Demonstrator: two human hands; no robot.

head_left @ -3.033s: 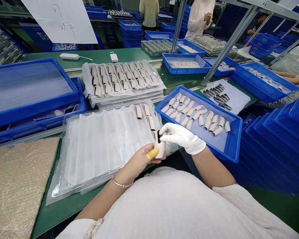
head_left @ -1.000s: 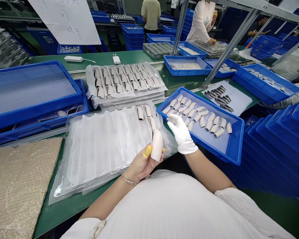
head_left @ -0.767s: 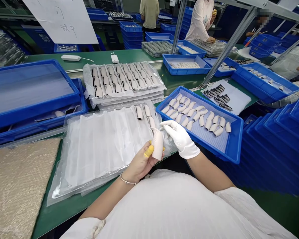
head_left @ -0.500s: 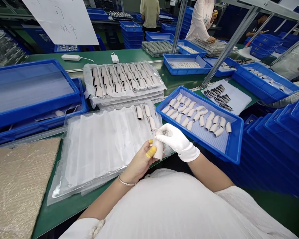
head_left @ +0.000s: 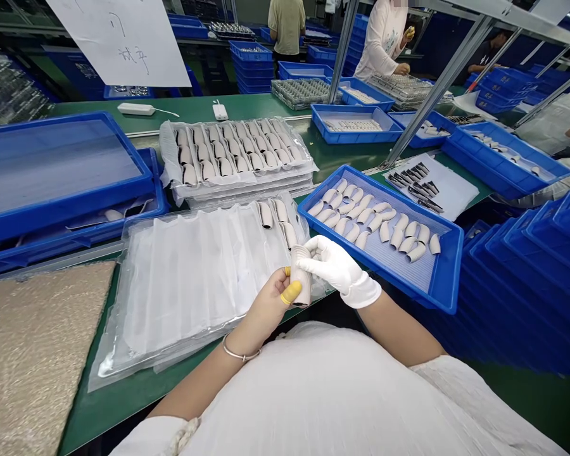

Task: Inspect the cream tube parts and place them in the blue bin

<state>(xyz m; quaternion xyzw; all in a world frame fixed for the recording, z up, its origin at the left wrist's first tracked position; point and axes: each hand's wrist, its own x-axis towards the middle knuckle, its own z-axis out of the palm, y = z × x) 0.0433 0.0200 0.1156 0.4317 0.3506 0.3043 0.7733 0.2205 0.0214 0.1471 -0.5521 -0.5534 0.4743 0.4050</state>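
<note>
My left hand [head_left: 268,304], with yellow finger cots, is closed around a pale beige curved shell part [head_left: 301,278] held upright at the bench's near edge. My right hand [head_left: 337,269] wears a white glove and grips the same part from the right, fingers curled on its top. Just behind them lies a clear plastic pocket sheet [head_left: 194,272] with a few parts in its far right pockets. To the right a blue tray [head_left: 441,278] holds several loose beige parts [head_left: 375,218].
A stack of filled pocket sheets [head_left: 235,155] sits behind. Blue bins [head_left: 61,171] stand at left, a bubble-wrap mat [head_left: 28,354] at near left, stacked blue trays [head_left: 532,272] at right. Black clips lie on white paper [head_left: 432,183]. Other people work at far benches.
My right hand reached toward the blue tray, then came back and closed on the part in my left hand. The part has been turned slightly.
</note>
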